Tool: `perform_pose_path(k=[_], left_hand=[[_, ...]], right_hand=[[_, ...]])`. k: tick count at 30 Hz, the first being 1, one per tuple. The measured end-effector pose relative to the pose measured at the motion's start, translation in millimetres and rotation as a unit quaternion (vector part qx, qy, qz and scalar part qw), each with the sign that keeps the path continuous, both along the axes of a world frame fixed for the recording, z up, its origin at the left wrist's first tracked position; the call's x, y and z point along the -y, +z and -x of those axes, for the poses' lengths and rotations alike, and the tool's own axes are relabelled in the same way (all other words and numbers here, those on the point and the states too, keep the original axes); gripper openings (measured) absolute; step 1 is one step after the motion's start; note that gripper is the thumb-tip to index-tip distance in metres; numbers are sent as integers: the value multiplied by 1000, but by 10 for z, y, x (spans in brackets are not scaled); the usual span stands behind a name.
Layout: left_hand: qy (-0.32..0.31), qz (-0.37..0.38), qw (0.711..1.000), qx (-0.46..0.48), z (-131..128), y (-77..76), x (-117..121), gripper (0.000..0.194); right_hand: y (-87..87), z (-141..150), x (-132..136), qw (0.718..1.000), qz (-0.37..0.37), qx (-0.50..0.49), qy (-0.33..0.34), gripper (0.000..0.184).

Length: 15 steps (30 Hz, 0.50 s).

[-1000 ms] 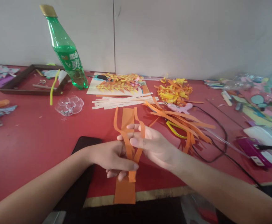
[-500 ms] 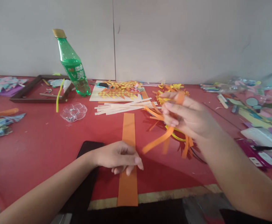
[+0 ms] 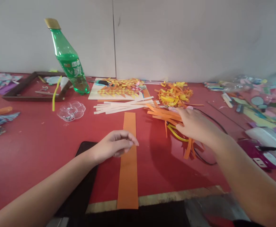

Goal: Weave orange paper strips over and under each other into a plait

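Note:
My left hand (image 3: pixel 114 143) hovers over an orange paper strip (image 3: pixel 129 183) lying lengthwise, its lower end past the table edge. The fingers curl loosely with gaps between them, holding nothing. My right hand (image 3: pixel 192 124) reaches over a bundle of narrow orange paper strips (image 3: pixel 163 115), touching or just above them. Its visible fingertips are spread, though the hand's back hides part of the fingers. Beneath the bundle shows a yellow ring-shaped piece (image 3: pixel 177 135), with more orange strip ends (image 3: pixel 188 149) hanging out. Behind it sits a heap of yellow and orange paper bits (image 3: pixel 175 94).
White paper strips (image 3: pixel 119 106) lie before a sheet with woven paper pieces (image 3: pixel 92 93). A tilted green bottle (image 3: pixel 71 67), wooden frame (image 3: pixel 17 99) and clear flower-shaped dish (image 3: pixel 79 107) are left. A black flat device (image 3: pixel 81 186) lies under my left arm. Paper scraps (image 3: pixel 251 115) cover the right side.
My right hand has moved from mid-air, with an orange strip dangling from it, down and forward to the orange bundle. My left hand has lifted slightly forward and left.

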<state>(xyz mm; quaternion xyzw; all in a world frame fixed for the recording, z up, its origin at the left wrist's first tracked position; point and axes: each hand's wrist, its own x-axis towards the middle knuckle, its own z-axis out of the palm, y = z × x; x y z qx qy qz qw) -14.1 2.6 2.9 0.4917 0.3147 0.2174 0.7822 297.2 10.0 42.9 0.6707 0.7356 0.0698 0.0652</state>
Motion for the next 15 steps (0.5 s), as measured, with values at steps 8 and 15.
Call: perform_pose_path(k=[8,15], left_hand=[[192,-5,980,49,-15,-7,-47,8],[315,-51,948,-6,-30,-32,-81,9]], right_hand=[[-348,997,175,946,-52,-274,168,41],[-636,1170,174,920,46,-313,230,54]])
